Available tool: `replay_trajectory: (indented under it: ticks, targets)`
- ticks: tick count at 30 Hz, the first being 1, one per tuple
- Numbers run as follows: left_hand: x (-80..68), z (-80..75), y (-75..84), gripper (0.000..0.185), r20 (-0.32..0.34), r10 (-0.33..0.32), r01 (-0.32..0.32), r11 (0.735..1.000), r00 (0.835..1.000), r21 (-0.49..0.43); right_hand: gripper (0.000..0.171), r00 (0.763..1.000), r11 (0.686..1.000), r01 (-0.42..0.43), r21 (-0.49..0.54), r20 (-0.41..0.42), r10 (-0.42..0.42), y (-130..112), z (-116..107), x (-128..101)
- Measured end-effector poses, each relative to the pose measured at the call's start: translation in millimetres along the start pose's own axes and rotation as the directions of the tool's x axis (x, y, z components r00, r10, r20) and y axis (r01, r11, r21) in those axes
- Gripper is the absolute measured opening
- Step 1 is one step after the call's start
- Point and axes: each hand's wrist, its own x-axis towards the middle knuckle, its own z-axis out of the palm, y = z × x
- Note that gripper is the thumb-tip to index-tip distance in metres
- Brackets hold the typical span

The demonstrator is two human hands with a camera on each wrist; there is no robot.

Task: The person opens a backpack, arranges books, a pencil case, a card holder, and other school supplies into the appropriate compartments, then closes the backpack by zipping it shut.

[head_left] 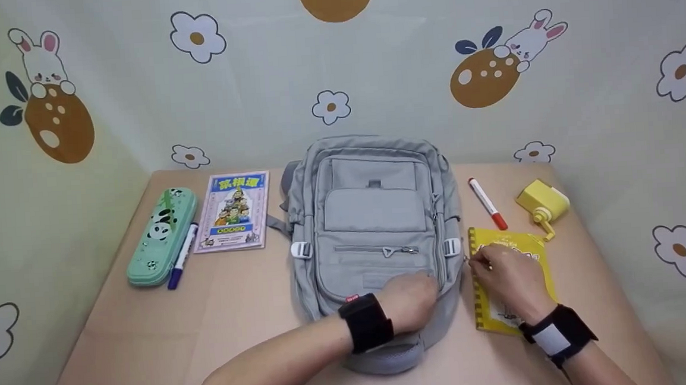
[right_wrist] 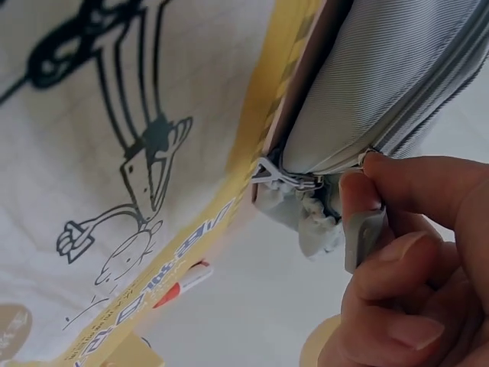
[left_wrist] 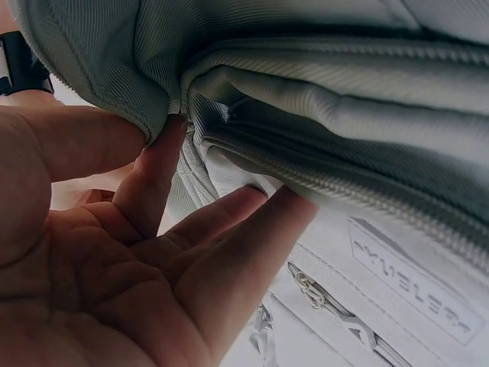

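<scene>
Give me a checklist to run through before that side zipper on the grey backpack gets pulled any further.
1. Right hand pinches the zipper pull: ok, thumb and fingers are curled on the grey tab.
2. Left hand steadies the backpack: ok, it grips a fold of fabric at the lower front.
3. Zipper track free of snagged cloth: cannot tell, a bunched bit of fabric sits beside the slider in the right wrist view.
4. Yellow notebook out of the way: not ok, it lies right against the bag's side, under the right hand.
5. Red marker clear of the hands: ok, it lies apart, further back on the table.
</scene>
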Motion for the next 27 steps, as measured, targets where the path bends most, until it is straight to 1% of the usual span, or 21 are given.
replay_trajectory:
  ticks: [3,6,10,14,17,21,24,27]
  targets:
    - [1.2,0.0,0.5,0.008,0.008,-0.006,0.006,1.0,1.0,-0.001,0.013,1.0,1.0,0.014,-0.001,-0.004,-0.014,-2,-2,-5]
    - [2.2,-0.2,0.9,0.008,0.016,-0.01,0.01,1.0,1.0,0.007,0.012,1.0,1.0,0.005,-0.002,0.014,-0.005,-5,-4,-8]
    - [2.9,-0.5,1.3,0.007,0.029,-0.017,0.017,1.0,0.999,0.002,0.011,0.996,0.999,-0.046,0.011,0.071,0.045,-12,-9,-13]
    - [2.4,-0.3,1.4,0.007,0.023,0.001,-0.002,1.0,1.0,0.023,0.011,0.985,0.994,-0.104,0.044,0.145,0.097,-21,-12,-18]
    - [1.9,0.3,0.7,0.009,0.009,0.019,-0.02,0.998,1.0,0.053,0.01,0.98,0.991,-0.113,0.065,0.173,0.101,-25,-13,-22]
    - [2.3,0.7,-0.3,0.013,0.001,0.027,-0.027,0.998,1.0,0.049,0.008,0.987,0.994,-0.087,0.065,0.142,0.077,-27,-11,-25]
    - [2.1,0.5,-0.6,0.015,0.002,0.025,-0.025,0.999,1.0,0.024,0.008,0.992,0.995,-0.072,0.064,0.111,0.065,-26,-9,-27]
    - [-0.1,0.7,-1.3,0.015,-0.002,0.024,-0.024,1.0,1.0,-0.011,0.01,0.992,0.995,-0.073,0.071,0.106,0.066,-24,-8,-28]
